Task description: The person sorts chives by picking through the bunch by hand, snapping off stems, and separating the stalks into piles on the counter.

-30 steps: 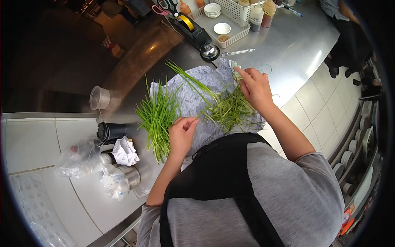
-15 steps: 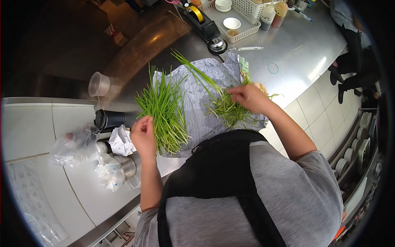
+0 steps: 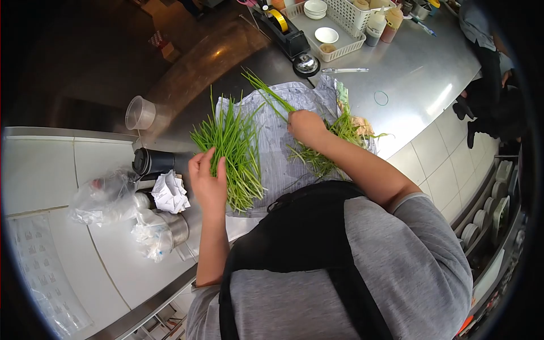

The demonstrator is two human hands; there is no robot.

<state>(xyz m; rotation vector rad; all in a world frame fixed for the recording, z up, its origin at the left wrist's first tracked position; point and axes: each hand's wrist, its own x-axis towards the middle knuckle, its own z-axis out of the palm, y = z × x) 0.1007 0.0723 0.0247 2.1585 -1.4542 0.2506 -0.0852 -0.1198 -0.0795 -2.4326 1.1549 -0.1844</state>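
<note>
A large bunch of long green stalks (image 3: 235, 153) lies on the left part of a damp grey cloth (image 3: 275, 141). At the left edge of that bunch is my left hand (image 3: 208, 178), its fingers apart and nothing gripped in them. My right hand (image 3: 306, 127) is closed at the lower end of a few separate green stalks (image 3: 266, 92) on the middle of the cloth. Under and beside my right forearm lies a tangled pile of paler trimmings (image 3: 317, 161), partly covered by the arm.
Behind the cloth are a call bell (image 3: 306, 65), a tape dispenser (image 3: 289, 37), a pen (image 3: 345, 70) and a white basket (image 3: 345, 52) with dishes. Bottles (image 3: 375, 27) stand beside it. Left are a clear cup (image 3: 140, 113) and crumpled paper (image 3: 170, 192). A person (image 3: 490, 85) stands at right.
My left hand has moved left to the big bunch and opened. My right hand has moved left from the trimmings to the separate stalks and closed on them. The view has shifted slightly.
</note>
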